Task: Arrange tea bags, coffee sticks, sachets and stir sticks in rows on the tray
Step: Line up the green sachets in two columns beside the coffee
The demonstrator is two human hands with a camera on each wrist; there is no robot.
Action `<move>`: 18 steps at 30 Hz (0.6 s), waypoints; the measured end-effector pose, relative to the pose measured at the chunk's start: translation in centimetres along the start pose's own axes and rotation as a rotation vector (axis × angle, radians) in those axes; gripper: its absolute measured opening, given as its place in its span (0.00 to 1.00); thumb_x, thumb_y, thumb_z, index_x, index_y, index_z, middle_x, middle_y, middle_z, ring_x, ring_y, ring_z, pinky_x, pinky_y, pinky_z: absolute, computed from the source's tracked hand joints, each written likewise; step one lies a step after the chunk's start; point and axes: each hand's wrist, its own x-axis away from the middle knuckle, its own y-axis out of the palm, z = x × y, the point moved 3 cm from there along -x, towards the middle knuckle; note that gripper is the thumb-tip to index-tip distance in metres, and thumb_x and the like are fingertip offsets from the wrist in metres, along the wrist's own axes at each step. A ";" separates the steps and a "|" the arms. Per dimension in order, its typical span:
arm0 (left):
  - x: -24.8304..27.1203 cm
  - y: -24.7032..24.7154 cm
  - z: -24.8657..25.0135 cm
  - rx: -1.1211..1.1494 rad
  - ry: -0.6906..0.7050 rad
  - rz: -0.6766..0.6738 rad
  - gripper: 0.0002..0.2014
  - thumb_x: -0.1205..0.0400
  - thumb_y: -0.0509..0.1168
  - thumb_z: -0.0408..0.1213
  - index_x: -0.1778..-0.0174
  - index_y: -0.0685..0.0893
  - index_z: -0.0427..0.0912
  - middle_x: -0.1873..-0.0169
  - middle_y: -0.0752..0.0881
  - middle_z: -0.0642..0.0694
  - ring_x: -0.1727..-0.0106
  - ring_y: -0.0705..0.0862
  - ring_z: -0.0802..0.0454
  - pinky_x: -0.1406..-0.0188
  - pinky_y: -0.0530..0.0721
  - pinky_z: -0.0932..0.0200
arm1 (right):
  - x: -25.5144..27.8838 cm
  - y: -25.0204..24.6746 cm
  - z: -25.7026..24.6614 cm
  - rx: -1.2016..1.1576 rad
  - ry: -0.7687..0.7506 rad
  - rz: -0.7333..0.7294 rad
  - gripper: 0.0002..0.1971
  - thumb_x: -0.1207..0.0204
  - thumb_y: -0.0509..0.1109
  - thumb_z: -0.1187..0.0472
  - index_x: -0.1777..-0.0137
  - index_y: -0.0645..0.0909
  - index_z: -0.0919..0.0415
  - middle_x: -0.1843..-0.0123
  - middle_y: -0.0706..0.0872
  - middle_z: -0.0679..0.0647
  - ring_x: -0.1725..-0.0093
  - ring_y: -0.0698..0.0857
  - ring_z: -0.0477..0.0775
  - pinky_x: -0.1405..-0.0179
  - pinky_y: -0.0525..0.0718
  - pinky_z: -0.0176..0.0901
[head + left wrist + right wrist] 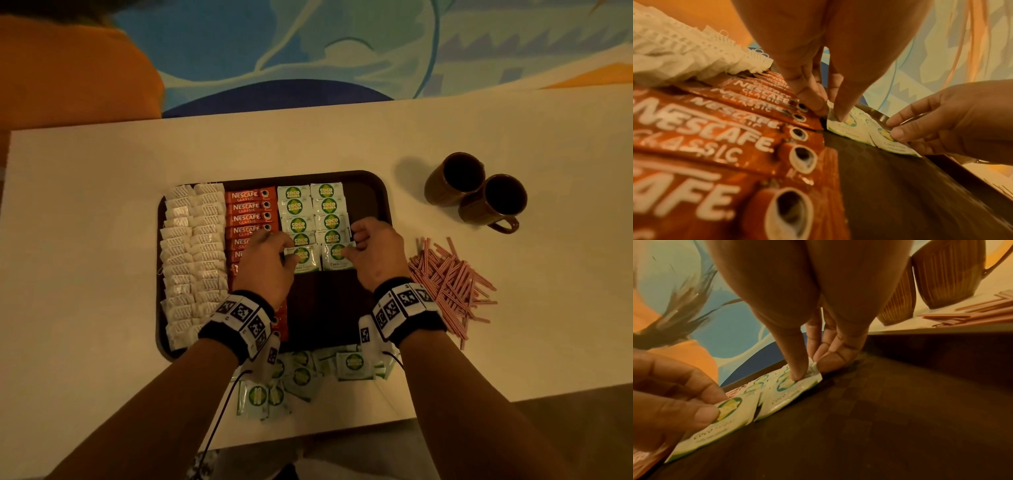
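A dark brown tray point(363, 185) holds two columns of white tea bags point(191, 260), one column of red coffee sticks point(250, 207) and two columns of green-and-white sugar sachets point(310, 209). My left hand point(286, 248) pinches the nearest sachet of the left column point(306, 262) between thumb and forefinger. My right hand point(349, 248) pinches the nearest sachet of the right column point(334, 257) at its far right corner. Both sachets lie flat on the tray, side by side. The left wrist view shows the left sachet point(851, 128); the right wrist view shows the right sachet point(789, 394).
A loose heap of pink stir sticks point(448, 284) lies on the table right of the tray. Two brown mugs point(455, 178) stand at the back right. Several loose sachets point(301, 377) lie between the tray and the table's front edge. The tray's near right part is bare.
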 end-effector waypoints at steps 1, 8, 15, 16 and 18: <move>0.0 0.1 0.0 -0.007 -0.002 -0.003 0.11 0.20 0.75 0.35 0.43 0.87 0.44 0.45 0.81 0.45 0.57 0.82 0.52 0.49 0.80 0.60 | 0.1 0.0 0.0 0.002 -0.009 0.006 0.22 0.29 0.84 0.63 0.37 0.83 0.54 0.45 0.83 0.52 0.50 0.84 0.50 0.45 0.88 0.45; -0.1 0.4 -0.3 -0.012 0.005 -0.003 0.12 0.22 0.76 0.35 0.44 0.86 0.45 0.44 0.79 0.45 0.56 0.83 0.51 0.47 0.86 0.53 | 0.5 0.6 -0.4 0.011 -0.051 0.029 0.22 0.30 0.85 0.64 0.37 0.83 0.58 0.44 0.81 0.54 0.52 0.84 0.52 0.45 0.88 0.46; -0.2 0.5 -0.3 0.008 0.019 -0.011 0.11 0.22 0.77 0.34 0.45 0.87 0.43 0.45 0.79 0.46 0.54 0.85 0.49 0.46 0.88 0.53 | 0.5 0.5 -0.5 0.003 -0.042 0.033 0.21 0.29 0.84 0.65 0.37 0.84 0.58 0.43 0.81 0.54 0.52 0.85 0.51 0.46 0.89 0.45; -0.2 0.5 -0.3 0.007 0.019 -0.012 0.11 0.22 0.77 0.34 0.46 0.87 0.43 0.45 0.79 0.46 0.54 0.85 0.48 0.46 0.88 0.52 | 0.5 0.5 -0.5 -0.001 -0.038 0.033 0.21 0.30 0.84 0.65 0.38 0.84 0.58 0.43 0.81 0.55 0.51 0.85 0.52 0.45 0.89 0.46; -0.2 0.5 -0.3 0.011 0.016 -0.018 0.10 0.23 0.77 0.33 0.47 0.87 0.43 0.45 0.79 0.46 0.56 0.85 0.50 0.48 0.88 0.53 | 0.4 0.5 -0.6 -0.005 -0.032 0.033 0.21 0.30 0.84 0.65 0.38 0.84 0.58 0.43 0.81 0.55 0.50 0.85 0.53 0.45 0.89 0.47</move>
